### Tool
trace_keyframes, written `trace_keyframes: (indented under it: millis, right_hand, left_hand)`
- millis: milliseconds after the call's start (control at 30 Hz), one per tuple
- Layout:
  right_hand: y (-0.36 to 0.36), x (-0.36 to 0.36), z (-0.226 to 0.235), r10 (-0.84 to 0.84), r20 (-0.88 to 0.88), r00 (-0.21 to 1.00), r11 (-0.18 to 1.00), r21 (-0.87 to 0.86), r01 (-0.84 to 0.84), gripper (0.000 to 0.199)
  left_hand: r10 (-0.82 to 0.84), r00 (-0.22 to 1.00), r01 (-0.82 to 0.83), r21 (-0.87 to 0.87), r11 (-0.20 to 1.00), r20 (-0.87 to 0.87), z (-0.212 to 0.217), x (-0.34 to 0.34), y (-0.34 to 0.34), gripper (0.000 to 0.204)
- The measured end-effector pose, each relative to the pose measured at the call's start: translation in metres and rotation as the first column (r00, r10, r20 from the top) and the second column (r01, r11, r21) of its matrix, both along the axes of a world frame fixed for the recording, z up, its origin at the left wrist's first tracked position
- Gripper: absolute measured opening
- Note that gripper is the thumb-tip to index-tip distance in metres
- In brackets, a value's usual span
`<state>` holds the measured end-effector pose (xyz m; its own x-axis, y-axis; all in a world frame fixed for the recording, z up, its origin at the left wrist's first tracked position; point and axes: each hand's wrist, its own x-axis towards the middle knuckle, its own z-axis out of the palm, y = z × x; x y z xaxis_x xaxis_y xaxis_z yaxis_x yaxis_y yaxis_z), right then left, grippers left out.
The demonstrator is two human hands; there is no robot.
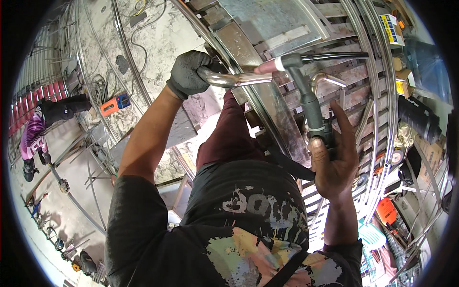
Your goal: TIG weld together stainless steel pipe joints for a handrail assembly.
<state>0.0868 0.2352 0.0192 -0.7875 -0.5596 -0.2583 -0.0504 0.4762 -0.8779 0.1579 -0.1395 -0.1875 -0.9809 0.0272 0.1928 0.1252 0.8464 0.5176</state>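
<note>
At upper centre, fingers of the gloved left hand (191, 74) are gripping a bent metal tube (217, 78); right of centre, the bare right hand (334, 162) is clasping a TIG torch (311, 107), its nozzle (271, 66) sitting beside the tube. Rails (377, 71) are bordering the slatted surface (340, 31); open floor (165, 36) is spreading upper left.

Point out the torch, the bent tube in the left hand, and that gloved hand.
Torch (311, 109): head view, on its grey body.
Bent tube (225, 79): head view, on its shiny curved part.
Gloved left hand (188, 74): head view, on the glove's back.
</note>
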Motion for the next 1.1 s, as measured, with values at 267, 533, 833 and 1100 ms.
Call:
trace_keyframes:
  millis: [267, 533, 833, 1100]
  right_hand:
    - [-0.013, -0.003, 0.01, 0.132, -0.083, 0.988, 0.98, 0.16, -0.117, 0.067]
    - [-0.018, -0.021, 0.033, 0.232, -0.051, 0.971, 0.939, 0.271, -0.21, 0.064]
    - [-0.029, -0.031, 0.03, 0.342, -0.182, 0.922, 0.918, 0.273, -0.287, 0.061]
    - [-0.04, -0.03, 0.031, 0.364, -0.196, 0.911, 0.915, 0.258, -0.31, 0.06]
  left_hand:
    - [0.116, 0.98, -0.173, 0.408, 0.897, 0.162, 0.004, 0.016, 0.049, 0.033]
    - [0.081, 0.997, -0.081, 0.033, 0.996, 0.005, -0.01, 0.007, 0.044, 0.026]
    - [0.048, 0.978, -0.031, 0.087, 0.996, -0.202, -0.011, 0.005, 0.042, 0.019]
    - [0.039, 0.995, -0.028, 0.114, 0.993, -0.095, -0.017, 0.004, 0.043, 0.023]
